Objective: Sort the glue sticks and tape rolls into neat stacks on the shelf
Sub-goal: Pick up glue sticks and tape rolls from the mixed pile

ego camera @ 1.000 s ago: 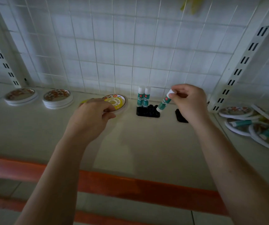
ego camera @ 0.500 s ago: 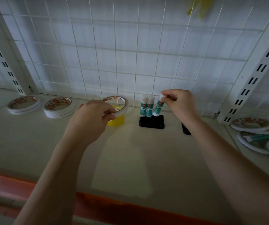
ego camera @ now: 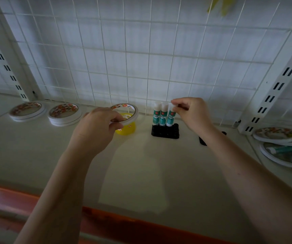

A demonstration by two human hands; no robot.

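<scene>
The left hand (ego camera: 95, 127) holds a tape roll (ego camera: 125, 113) by its near rim, thumb under and fingers over, tilted so its open core faces the camera. It hangs directly above a yellow tape roll (ego camera: 126, 128) that lies flat on the shelf (ego camera: 141, 169) near the back edge. The coming move seems to turn on that vertical line-up: the held roll needs levelling and lowering straight down so the two rings share one axis.

The right hand (ego camera: 191, 115) is at the glue sticks. Three glue sticks (ego camera: 163, 114) stand upright, side by side and touching, in the back row of a black holder (ego camera: 165, 132). The thumb and forefinger meet at the white cap of the rightmost stick; whether they grip it or have just let go cannot be told. That stick leans very slightly, so it may not be fully seated. A second black holder (ego camera: 202, 140) sits partly hidden behind the right forearm.

Toward the left back edge of the shelf, two short stacks of tape rolls (ego camera: 44, 111) lie flat, just beside each other. At the far right, on the neighbouring shelf section, unsorted rolls (ego camera: 279, 143) overlap loosely with a glue stick (ego camera: 282, 149) lying across them; the right hand is nearer to these. A white wire grid (ego camera: 141, 59) backs the shelf, slotted uprights (ego camera: 273, 88) frame it, and an orange rail (ego camera: 124, 224) runs along the front edge. The lighting is dim.
</scene>
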